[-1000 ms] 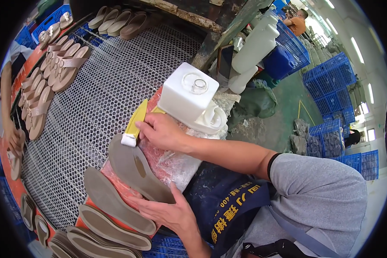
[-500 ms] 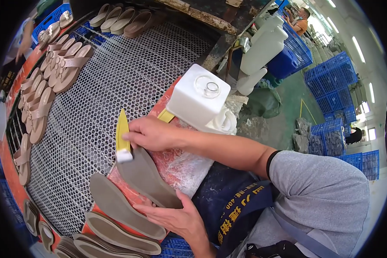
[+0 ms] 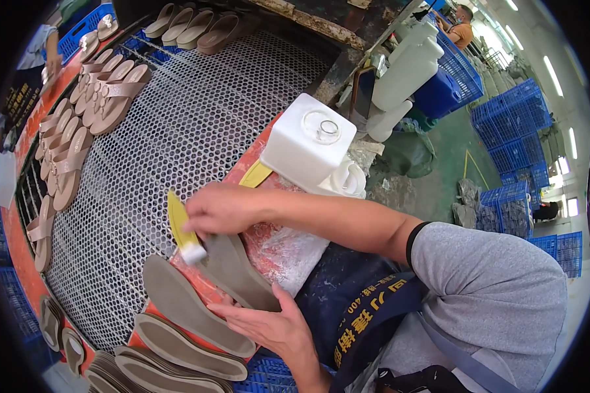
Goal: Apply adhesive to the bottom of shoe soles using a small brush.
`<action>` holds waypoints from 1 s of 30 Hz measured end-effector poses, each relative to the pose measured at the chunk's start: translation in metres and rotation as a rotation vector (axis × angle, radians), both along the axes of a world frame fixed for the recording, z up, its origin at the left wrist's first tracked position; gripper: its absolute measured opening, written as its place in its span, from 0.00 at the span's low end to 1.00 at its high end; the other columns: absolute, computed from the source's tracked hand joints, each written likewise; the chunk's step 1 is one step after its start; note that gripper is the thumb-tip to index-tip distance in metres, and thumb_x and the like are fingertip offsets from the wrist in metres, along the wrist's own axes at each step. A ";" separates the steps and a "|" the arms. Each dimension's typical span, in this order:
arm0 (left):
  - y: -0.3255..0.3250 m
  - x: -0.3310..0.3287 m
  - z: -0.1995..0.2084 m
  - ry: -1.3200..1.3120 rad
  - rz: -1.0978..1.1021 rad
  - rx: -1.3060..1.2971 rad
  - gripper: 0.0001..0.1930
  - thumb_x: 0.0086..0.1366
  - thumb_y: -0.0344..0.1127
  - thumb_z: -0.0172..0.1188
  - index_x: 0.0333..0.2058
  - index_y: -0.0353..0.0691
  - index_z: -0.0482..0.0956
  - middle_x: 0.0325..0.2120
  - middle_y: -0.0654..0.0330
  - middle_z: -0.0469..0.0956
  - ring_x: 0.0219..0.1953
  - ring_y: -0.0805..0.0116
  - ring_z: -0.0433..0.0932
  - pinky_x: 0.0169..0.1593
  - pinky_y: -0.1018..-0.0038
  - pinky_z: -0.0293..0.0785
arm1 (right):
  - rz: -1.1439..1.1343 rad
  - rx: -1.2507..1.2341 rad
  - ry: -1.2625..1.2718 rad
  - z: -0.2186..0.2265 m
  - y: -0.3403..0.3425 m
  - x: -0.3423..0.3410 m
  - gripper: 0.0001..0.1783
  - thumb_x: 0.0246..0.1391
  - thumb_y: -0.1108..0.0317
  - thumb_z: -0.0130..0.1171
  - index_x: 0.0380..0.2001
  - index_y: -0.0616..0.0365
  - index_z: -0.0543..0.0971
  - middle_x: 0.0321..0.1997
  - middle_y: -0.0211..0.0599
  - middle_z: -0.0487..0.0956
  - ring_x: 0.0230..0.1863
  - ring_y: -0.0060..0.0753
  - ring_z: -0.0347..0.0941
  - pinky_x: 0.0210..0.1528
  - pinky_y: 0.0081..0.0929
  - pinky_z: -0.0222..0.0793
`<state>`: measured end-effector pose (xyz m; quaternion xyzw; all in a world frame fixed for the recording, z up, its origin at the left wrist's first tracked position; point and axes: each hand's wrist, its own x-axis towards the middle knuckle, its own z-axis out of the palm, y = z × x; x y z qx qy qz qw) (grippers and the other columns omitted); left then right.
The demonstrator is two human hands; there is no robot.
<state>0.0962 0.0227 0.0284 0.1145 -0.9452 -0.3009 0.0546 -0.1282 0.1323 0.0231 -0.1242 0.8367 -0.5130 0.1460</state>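
My right hand [image 3: 221, 208] is closed round a brush with a flat yellow handle [image 3: 176, 213] and a white head [image 3: 193, 253]. The head rests at the far end of a grey-brown shoe sole [image 3: 236, 272], partly covered by that hand. At the sole's near end my left hand [image 3: 272, 327] steadies it, thumb on one side and outstretched fingers along the other edge. Beside it lies a second sole [image 3: 183, 304], unheld. Closer to me are a rimmed sole [image 3: 183, 347] and stacked soles [image 3: 164, 373].
A white square container [image 3: 311, 141] stands beyond my right forearm, with another yellow handle [image 3: 255, 174] near it. Across the metal mesh [image 3: 177, 131], strapped sandals [image 3: 115, 98] line the left edge. Blue crates [image 3: 511, 124] are stacked at right. Another person's arm [image 3: 51, 56] shows far left.
My right hand has moved slightly with the brush, whose white head has shifted right and nearer along the sole. The left hand keeps its place at the sole's end.
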 end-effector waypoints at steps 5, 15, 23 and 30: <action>-0.010 0.003 0.007 0.074 0.028 -0.033 0.53 0.62 0.36 0.66 0.75 0.23 0.41 0.63 0.32 0.66 0.59 0.38 0.70 0.66 0.53 0.65 | -0.398 -0.144 -0.042 0.014 0.017 0.021 0.16 0.67 0.62 0.57 0.28 0.60 0.85 0.24 0.30 0.84 0.22 0.28 0.75 0.29 0.29 0.73; -0.082 0.023 0.021 0.147 0.224 -0.473 0.46 0.70 0.41 0.62 0.76 0.29 0.46 0.66 0.37 0.65 0.65 0.39 0.66 0.69 0.52 0.61 | -0.321 -0.097 -0.199 -0.001 0.009 0.081 0.18 0.69 0.62 0.55 0.26 0.56 0.85 0.21 0.26 0.80 0.20 0.25 0.69 0.26 0.26 0.67; -0.071 0.044 0.018 0.125 0.246 -0.316 0.39 0.75 0.40 0.54 0.76 0.32 0.47 0.69 0.39 0.63 0.67 0.39 0.64 0.70 0.51 0.57 | 0.054 -0.098 -0.186 -0.008 0.005 0.156 0.20 0.68 0.60 0.55 0.24 0.55 0.85 0.20 0.30 0.82 0.20 0.31 0.71 0.29 0.30 0.70; -0.070 0.049 0.021 0.135 0.241 -0.236 0.35 0.76 0.33 0.50 0.76 0.30 0.48 0.69 0.40 0.63 0.68 0.41 0.63 0.71 0.53 0.58 | 0.080 -0.133 -0.360 0.007 0.031 0.183 0.19 0.71 0.60 0.56 0.27 0.55 0.85 0.25 0.26 0.84 0.21 0.25 0.69 0.28 0.25 0.68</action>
